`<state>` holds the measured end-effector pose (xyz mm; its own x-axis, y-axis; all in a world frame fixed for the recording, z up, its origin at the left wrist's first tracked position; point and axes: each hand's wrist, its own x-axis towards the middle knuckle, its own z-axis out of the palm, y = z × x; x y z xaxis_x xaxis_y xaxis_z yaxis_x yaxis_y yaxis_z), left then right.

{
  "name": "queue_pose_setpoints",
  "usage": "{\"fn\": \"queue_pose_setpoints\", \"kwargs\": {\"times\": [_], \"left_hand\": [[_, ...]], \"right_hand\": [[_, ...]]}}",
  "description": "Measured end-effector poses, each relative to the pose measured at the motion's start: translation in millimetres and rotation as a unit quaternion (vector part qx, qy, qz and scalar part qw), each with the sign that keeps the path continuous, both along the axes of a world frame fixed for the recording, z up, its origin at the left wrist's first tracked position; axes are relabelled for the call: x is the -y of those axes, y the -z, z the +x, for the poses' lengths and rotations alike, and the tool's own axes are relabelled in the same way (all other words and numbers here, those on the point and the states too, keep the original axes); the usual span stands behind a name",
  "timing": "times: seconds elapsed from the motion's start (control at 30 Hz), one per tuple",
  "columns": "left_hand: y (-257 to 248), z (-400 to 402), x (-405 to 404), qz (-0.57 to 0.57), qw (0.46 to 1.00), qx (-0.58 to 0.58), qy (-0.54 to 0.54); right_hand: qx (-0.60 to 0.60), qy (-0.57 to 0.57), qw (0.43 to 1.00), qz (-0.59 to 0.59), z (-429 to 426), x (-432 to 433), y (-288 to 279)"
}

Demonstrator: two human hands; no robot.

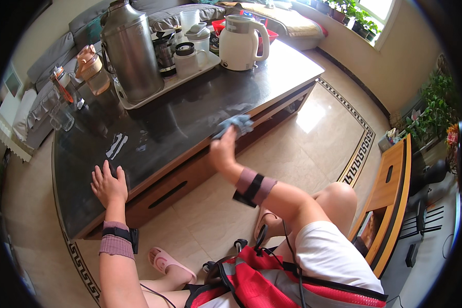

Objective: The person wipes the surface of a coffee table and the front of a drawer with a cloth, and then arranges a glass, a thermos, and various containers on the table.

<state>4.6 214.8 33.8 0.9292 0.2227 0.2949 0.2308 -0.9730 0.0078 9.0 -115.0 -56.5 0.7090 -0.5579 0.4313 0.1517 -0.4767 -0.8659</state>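
Observation:
My right hand [224, 149] grips a crumpled blue-grey cloth [236, 125] at the front edge of a dark-topped coffee table [169, 127]. Whitish wet-looking streaks mark the tabletop just beyond the cloth. Flat on the table's near left part rests my left hand [109, 184], fingers spread, holding nothing. White light reflections show on the dark surface beyond its fingertips.
A tray [169, 89] carries a large steel thermos flask [133, 54] and several cups. Beside it stands a white electric kettle [238, 44]. Towards the left are a peach-lidded water bottle [94, 71] and a clear glass mug [63, 117]. A wooden cabinet [385, 192] stands at right.

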Motion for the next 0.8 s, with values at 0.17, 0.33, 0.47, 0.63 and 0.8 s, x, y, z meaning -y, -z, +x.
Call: {"fn": "queue_pose_setpoints", "kwargs": {"times": [0.17, 0.33, 0.47, 0.63, 0.8], "left_hand": [[-6, 0, 0, -0.002, 1.0, -0.004, 0.0], [-5, -3, -6, -0.019, 1.0, 0.005, 0.003], [-6, -4, 0, -0.027, 1.0, 0.009, 0.003], [-2, 1, 25, -0.043, 0.999, 0.007, 0.021], [-6, -3, -6, -0.027, 0.999, 0.016, -0.001]], "right_hand": [[-0.014, -0.155, 0.988, -0.02, -55, -80, -22], [0.013, -0.115, 0.991, -0.065, -27, -25, -16], [0.032, 0.033, 0.996, -0.078, 19, 66, -9], [-0.028, -0.037, 0.999, 0.006, 23, 52, 35], [-0.034, -0.204, 0.976, -0.065, -60, -128, -18]]}}
